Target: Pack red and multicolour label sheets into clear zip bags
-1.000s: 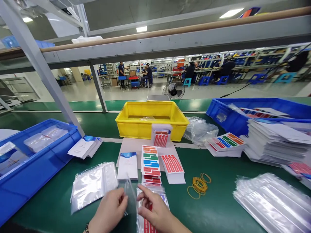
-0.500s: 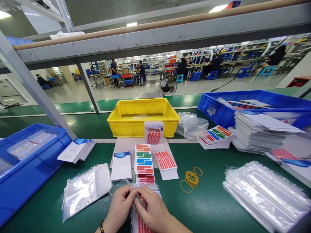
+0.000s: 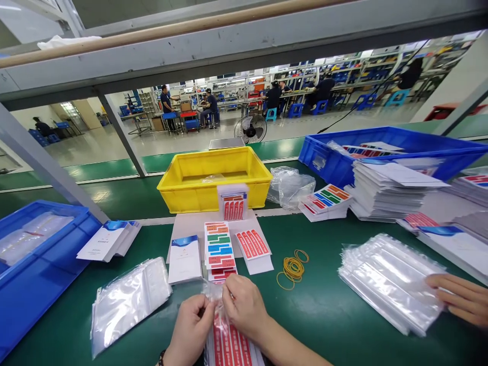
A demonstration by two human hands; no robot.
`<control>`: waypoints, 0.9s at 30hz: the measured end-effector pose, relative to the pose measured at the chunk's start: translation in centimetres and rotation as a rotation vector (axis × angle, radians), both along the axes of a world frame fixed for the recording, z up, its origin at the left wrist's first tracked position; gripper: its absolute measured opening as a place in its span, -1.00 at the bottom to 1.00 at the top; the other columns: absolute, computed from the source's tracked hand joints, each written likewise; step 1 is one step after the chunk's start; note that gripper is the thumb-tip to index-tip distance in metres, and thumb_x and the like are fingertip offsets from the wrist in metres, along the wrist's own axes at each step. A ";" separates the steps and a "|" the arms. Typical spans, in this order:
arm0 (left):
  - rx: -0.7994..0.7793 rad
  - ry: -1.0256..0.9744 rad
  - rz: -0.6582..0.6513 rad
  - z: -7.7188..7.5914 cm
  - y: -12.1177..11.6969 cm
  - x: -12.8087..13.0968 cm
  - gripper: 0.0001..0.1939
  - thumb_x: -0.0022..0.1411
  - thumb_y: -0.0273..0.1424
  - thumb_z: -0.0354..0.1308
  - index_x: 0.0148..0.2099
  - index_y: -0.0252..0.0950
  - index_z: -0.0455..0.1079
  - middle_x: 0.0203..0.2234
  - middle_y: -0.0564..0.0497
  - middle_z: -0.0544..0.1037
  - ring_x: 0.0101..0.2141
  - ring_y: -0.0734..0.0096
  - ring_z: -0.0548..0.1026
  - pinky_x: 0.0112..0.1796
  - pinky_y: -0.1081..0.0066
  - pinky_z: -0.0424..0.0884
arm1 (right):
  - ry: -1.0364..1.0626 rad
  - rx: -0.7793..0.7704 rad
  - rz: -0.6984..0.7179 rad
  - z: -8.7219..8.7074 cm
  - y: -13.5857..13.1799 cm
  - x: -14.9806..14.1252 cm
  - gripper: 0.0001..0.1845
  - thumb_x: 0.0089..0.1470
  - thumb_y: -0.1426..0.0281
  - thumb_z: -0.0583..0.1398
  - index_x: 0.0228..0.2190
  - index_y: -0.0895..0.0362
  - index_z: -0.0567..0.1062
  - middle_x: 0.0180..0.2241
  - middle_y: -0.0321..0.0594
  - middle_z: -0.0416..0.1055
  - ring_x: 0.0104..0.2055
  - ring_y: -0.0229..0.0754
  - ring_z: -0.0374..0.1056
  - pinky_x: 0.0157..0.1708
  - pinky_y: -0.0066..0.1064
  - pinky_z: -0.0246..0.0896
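Observation:
At the near edge of the green bench, a clear plastic bag [image 3: 232, 343] with a red-and-white label sheet inside lies between my hands. My left hand [image 3: 192, 325] pinches the bag's upper edge on the left. Beside it, my right hand [image 3: 246, 307] is closed on the same edge, its fingertips partly hidden. Just beyond are a white booklet stack [image 3: 185, 264], a multicoloured label sheet [image 3: 219, 246] and red label cards [image 3: 254, 249]. To the left lies a pile of clear bags [image 3: 131, 300].
A yellow bin [image 3: 213, 195] stands behind, with blue bins at left [image 3: 41, 290] and right [image 3: 328, 162]. Rubber bands [image 3: 293, 269] lie right of my hands. Another person's hand [image 3: 461, 297] touches a stack of clear bags [image 3: 385, 284].
My right hand has shifted up and slightly away from my left along the bag's edge, exposing more of the red sheet. Another person's hand has come in at the right, onto the bag stack.

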State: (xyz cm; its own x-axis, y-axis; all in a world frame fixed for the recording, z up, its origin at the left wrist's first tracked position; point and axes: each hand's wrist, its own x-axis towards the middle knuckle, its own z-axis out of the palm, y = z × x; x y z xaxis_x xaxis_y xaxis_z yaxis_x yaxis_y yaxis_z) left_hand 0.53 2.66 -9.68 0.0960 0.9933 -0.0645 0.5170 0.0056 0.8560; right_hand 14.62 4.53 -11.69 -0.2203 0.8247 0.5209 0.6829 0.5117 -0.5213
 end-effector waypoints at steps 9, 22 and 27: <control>-0.038 -0.135 0.072 0.6 1.0 -1.3 -0.63 0.15 -0.19 -0.04 -0.61 -0.24 0.05 -0.71 0.15 0.15 -0.62 0.50 0.14 -0.57 0.49 0.14 | -0.170 0.172 0.245 1.4 -1.5 0.1 -0.72 0.05 0.57 -0.08 -0.34 0.16 0.39 -0.50 -0.15 0.30 -0.48 -0.15 0.18 -0.49 -0.36 0.09; 0.208 0.404 -0.432 5.8 -0.8 -6.2 -0.86 0.15 -0.45 0.00 -0.45 -0.24 0.30 -0.47 0.00 0.42 -0.36 0.33 0.37 -0.27 0.35 0.32 | -0.135 -0.319 0.547 5.8 -0.8 1.9 -0.84 -0.04 0.39 0.19 -0.57 0.12 0.30 -0.54 -0.33 0.29 -0.51 -0.29 0.19 -0.51 -0.50 0.10; -0.024 0.330 -0.316 3.6 -1.2 -7.1 -0.80 0.17 -0.41 -0.05 -0.49 -0.27 0.29 -0.55 0.08 0.39 -0.47 0.41 0.32 -0.41 0.46 0.20 | -0.254 -0.119 0.467 4.8 2.0 -2.1 -0.86 0.07 0.50 0.06 -0.41 0.15 0.41 -0.33 -0.17 0.36 -0.29 -0.17 0.26 -0.27 -0.36 0.18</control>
State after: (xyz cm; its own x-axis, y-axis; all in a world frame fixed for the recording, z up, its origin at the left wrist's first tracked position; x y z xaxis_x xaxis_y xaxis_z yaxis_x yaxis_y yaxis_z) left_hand -6.61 1.42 -6.10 0.3644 0.9165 -0.1650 0.7416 -0.1784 0.6466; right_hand 12.52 6.54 -6.84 -0.6839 0.6592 0.3126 0.5093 0.7382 -0.4424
